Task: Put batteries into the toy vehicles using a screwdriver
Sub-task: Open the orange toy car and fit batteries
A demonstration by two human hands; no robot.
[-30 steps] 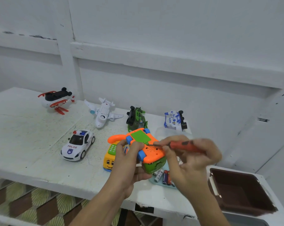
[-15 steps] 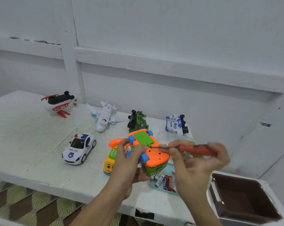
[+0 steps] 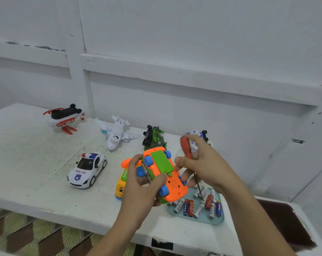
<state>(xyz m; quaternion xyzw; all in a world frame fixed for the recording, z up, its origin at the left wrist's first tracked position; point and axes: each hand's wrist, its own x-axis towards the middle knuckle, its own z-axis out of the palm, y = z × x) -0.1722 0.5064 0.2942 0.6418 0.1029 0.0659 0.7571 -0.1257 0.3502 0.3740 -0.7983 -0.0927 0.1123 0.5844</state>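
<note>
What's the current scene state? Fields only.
left hand: grips orange toy car, underside up
right hand: holds red-handled screwdriver, shaft pointing down, tip off the car
battery cover: green, looks closed
batteries: loose on blue tray
idle toys: police car, white plane, on table

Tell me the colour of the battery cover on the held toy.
The cover is green; the head view shows it.

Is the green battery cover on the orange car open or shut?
Shut: the green cover lies flat on the upturned orange car. Whether its screw is out, cannot tell.
</note>
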